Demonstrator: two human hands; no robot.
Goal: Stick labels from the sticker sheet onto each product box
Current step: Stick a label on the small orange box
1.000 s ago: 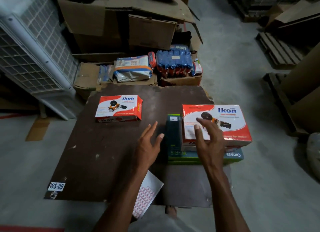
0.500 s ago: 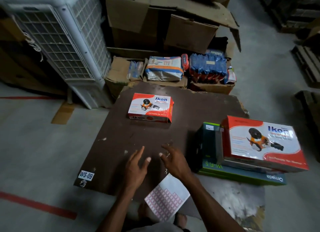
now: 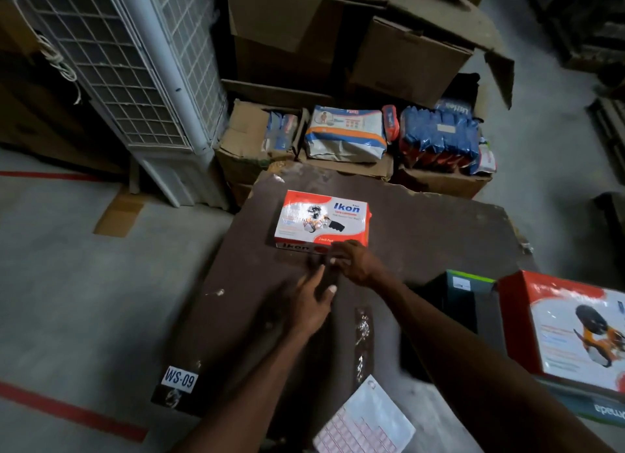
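Observation:
A small red-and-white Ikon box (image 3: 323, 220) lies flat on the dark brown board (image 3: 422, 229). My right hand (image 3: 356, 262) reaches to its near right corner, fingers at the box's front edge; blur hides whether it grips. My left hand (image 3: 309, 300) hovers just behind it over the board, fingers spread, holding nothing. A larger Ikon box (image 3: 571, 327) rests on a stack at the right, beside a dark green box (image 3: 463, 293). The sticker sheet (image 3: 363, 419) lies at the bottom edge, near my arms.
A white air cooler (image 3: 135, 80) stands at the left. Cardboard cartons (image 3: 389, 46) and packets of goods (image 3: 345, 134) line the far side of the board. A WS-09 tag (image 3: 180, 379) marks the board's near left corner. Red tape lines (image 3: 67, 410) cross the grey floor.
Both hands moved forward across the board from near the sticker sheet to the small Ikon box. The view swung left, pushing the large box to the right edge.

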